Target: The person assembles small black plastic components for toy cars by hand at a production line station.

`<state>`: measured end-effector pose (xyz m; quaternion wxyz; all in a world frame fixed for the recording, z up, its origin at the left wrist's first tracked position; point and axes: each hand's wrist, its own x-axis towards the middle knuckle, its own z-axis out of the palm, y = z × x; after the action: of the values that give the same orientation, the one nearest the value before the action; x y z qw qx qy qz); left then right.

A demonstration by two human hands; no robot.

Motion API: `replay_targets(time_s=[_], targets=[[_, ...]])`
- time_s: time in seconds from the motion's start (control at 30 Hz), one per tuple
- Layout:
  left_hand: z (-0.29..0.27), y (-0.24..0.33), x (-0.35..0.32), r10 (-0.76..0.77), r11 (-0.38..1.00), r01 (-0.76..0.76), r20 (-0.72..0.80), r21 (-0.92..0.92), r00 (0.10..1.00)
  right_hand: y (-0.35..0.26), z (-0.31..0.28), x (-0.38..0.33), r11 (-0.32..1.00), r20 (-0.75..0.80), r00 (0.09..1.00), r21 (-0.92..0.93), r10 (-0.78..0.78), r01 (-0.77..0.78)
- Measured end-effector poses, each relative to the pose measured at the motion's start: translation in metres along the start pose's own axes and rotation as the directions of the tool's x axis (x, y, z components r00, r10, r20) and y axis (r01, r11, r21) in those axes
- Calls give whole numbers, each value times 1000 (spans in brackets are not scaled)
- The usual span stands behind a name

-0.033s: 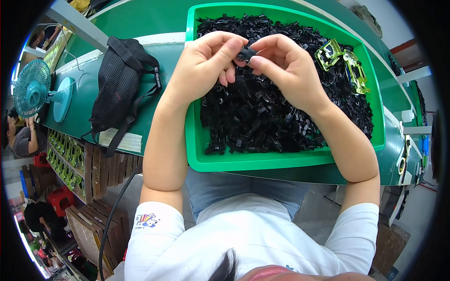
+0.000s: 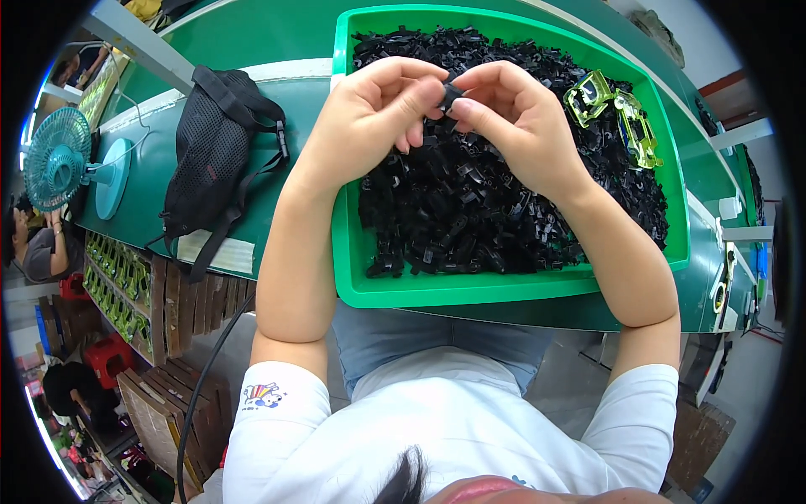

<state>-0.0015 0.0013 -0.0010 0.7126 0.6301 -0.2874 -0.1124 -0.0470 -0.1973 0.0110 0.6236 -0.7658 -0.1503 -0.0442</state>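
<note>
My left hand [image 2: 378,118] and my right hand [image 2: 516,126] meet above the far left of a green plastic tray [image 2: 504,290]. Between their fingertips is a small black plastic part [image 2: 452,94], pinched from both sides and mostly covered by the fingers. Its exact shape cannot be made out. Below the hands, a thick layer of small black plastic pieces [image 2: 453,210] fills the tray. Two shiny yellow-green plastic frames, a smaller one [image 2: 590,98] and a longer one [image 2: 638,130], lie on the pieces at the right.
Left of the tray, a black mesh bag [image 2: 214,151] with straps lies on the green table [image 2: 294,109]. Beyond it stands a teal fan [image 2: 59,160]. Racks of yellow-green parts [image 2: 117,290] and stacked brown boards [image 2: 172,412] are at the lower left. A person [image 2: 46,244] sits at far left.
The black part has turned between my fingertips and shows less. My left thumb and fingers have shifted slightly right, nearer my right hand. All else looks the same.
</note>
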Motion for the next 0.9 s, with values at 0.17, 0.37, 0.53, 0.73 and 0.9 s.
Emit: replay_targets(time_s=[0.17,0.37,0.53,0.73,0.9], targets=[[3,-2,-3,67,985,-70,28,161,997,3,-2,0,998,-13,1000,-52,-25,25],[1,-1,-1,58,973,-44,-57,228,997,0,2,-3,995,-28,998,-83,-62,60],[-5,-4,0,115,947,-106,-10,302,993,-1,-1,-3,984,-12,998,-172,-58,55],[-2,-7,6,184,981,-172,-172,85,968,-1,-22,11,906,-190,944,-383,-268,180],[-6,-7,5,95,990,-65,-260,123,961,-9,-46,11,747,-217,950,-664,-225,25]])
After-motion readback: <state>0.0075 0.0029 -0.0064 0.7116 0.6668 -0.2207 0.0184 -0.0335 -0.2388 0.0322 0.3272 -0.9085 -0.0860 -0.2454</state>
